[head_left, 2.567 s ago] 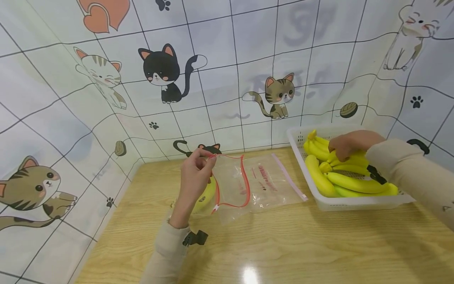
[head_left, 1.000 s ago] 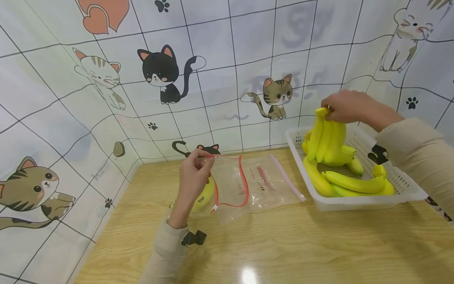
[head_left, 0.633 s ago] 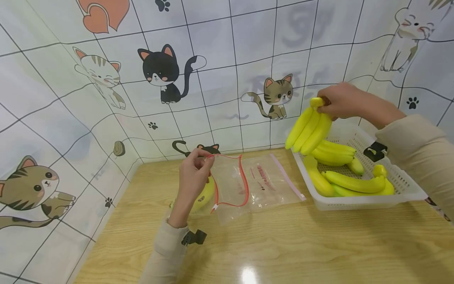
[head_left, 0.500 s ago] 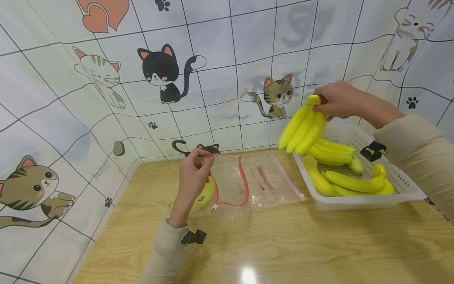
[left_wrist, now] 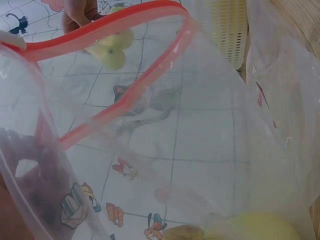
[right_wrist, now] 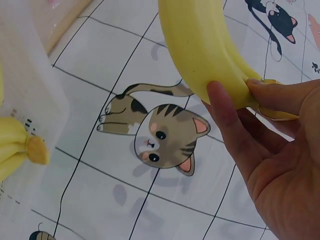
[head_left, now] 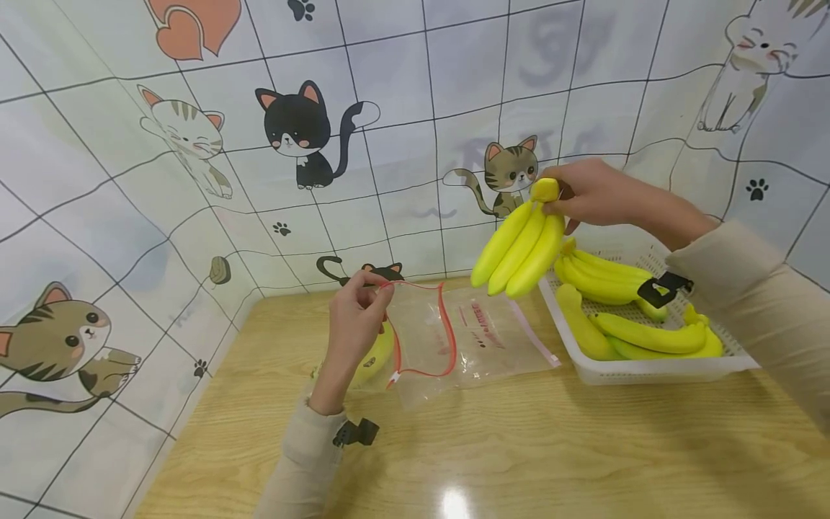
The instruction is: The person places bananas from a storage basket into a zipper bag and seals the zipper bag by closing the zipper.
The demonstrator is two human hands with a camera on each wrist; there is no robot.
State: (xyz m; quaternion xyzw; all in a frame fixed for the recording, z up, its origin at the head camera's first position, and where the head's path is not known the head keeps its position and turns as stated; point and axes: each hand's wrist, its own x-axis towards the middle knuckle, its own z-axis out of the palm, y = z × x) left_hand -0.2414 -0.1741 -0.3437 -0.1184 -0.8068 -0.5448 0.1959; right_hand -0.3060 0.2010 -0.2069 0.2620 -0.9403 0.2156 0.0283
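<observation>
My right hand [head_left: 593,193] pinches a bunch of bananas [head_left: 524,245] by its stem end, and the fruit hangs in the air above a flat clear bag. In the right wrist view the thumb and fingers [right_wrist: 227,112] grip the bananas [right_wrist: 200,45] near the stem. My left hand [head_left: 355,324] holds the rim of a clear zip bag [head_left: 421,328] with a red zipper edge; its mouth gapes toward the right. Inside that bag, partly behind the hand, lies a yellow fruit [head_left: 376,360], its kind hard to tell. The left wrist view shows the bag's red edge [left_wrist: 125,97] spread wide.
A white perforated basket [head_left: 648,371] with several bananas [head_left: 651,333] stands at the right on the wooden table [head_left: 519,447]. A second clear zip bag [head_left: 493,339] with a pink slider edge lies between. A cat-patterned wall covering [head_left: 402,173] rises behind the table.
My right hand has lifted a bunch of bananas out of the basket and carried it left, over the pink-edged bag. The left hand has stayed on the red-edged bag.
</observation>
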